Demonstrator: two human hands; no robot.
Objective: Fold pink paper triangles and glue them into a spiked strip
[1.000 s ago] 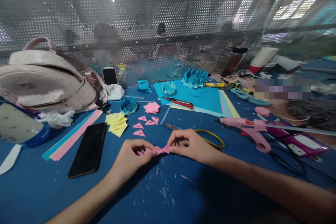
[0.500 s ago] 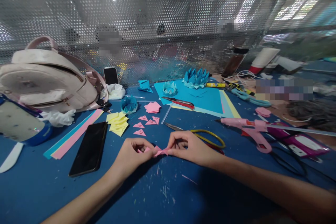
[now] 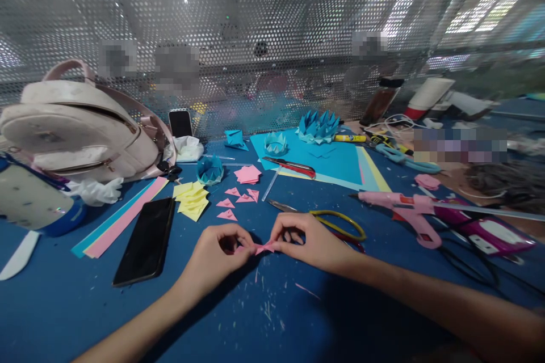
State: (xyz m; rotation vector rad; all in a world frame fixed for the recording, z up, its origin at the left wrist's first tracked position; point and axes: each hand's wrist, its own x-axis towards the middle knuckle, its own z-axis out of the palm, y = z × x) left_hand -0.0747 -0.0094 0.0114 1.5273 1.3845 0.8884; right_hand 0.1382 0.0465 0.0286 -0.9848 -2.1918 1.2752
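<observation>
Head view: Both hands meet above the near half of the blue table (image 3: 204, 323), left of the midpoint between its side edges.
Workpiece: Small folded pink paper piece (image 3: 264, 247), between the two hands, partly hidden by the fingers.
Left hand (image 3: 217, 249): Thumb and forefinger closed in a narrow pinch on the left part of the piece.
Right hand (image 3: 315, 241): Thumb and forefinger pinched on its right end; other fingers curled in.
Handling (judgement): Grip close to the folds, thumbs level. Apply light, even pressure; align points before pressing. Excess force may crush the creases or skew the piece.
Loose parts: Pink folded triangles (image 3: 227, 215) lie beyond the hands, toward the far edge; yellow papers (image 3: 191, 200) lie to their left.
Cutting tools: Scissors (image 3: 281, 206), just beyond the right hand and partly hidden by it. Allow wrist clearance.
Container, left edge: Cup (image 3: 32, 193) with blue base; contents cannot be seen.
Container, far left corner: Backpack (image 3: 76, 125); contents cannot be seen.
Container, far right: Dark-capped bottle (image 3: 380, 102); brown within or on the wall, cannot tell which.
Paper rings: Dark teal ring (image 3: 209, 171) and pale ring (image 3: 276, 144), open-topped; nothing visible inside either.
</observation>
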